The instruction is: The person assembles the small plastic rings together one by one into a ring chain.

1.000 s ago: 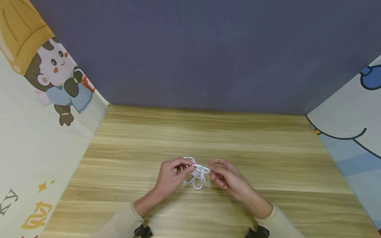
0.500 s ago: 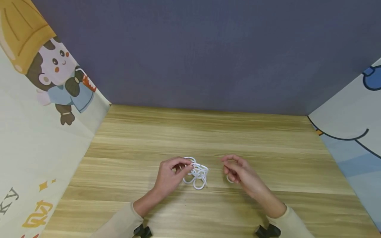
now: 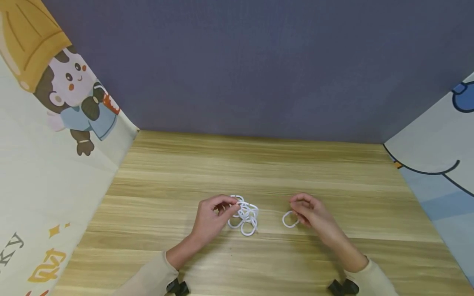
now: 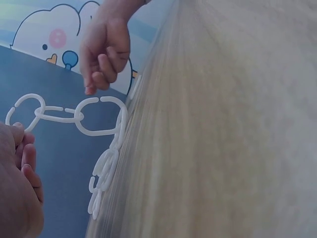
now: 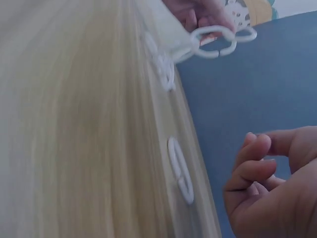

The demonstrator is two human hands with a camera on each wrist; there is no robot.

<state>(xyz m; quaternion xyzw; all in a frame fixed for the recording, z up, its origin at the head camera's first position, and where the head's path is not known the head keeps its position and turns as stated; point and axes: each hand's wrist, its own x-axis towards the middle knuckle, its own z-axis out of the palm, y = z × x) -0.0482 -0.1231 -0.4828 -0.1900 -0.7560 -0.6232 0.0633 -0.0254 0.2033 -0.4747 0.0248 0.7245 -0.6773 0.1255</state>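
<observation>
My left hand (image 3: 212, 220) pinches an end link of a white plastic chain (image 3: 249, 218) between thumb and fingertips. In the left wrist view a few links (image 4: 59, 116) hang in the air from that pinch, each an oval with a small gap. The rest of the chain lies heaped on the table (image 5: 166, 74). To the right, a single loose white link (image 3: 290, 219) lies flat on the wood, apart from the chain. My right hand (image 3: 314, 216) hovers just beside and above this loose link, fingers loosely bent, holding nothing (image 5: 277, 183).
The wood-grain table (image 3: 259, 164) runs back to a dark blue-grey panel (image 3: 237, 70). Side panels with cartoon prints stand at left (image 3: 85, 172) and right (image 3: 426, 135). A dark wrist-camera mount (image 3: 177, 287) sits on each sleeve.
My right hand has moved right, away from the chain, uncovering the loose link on the table. The chain's right end has shifted slightly left. My left hand stays nearly still.
</observation>
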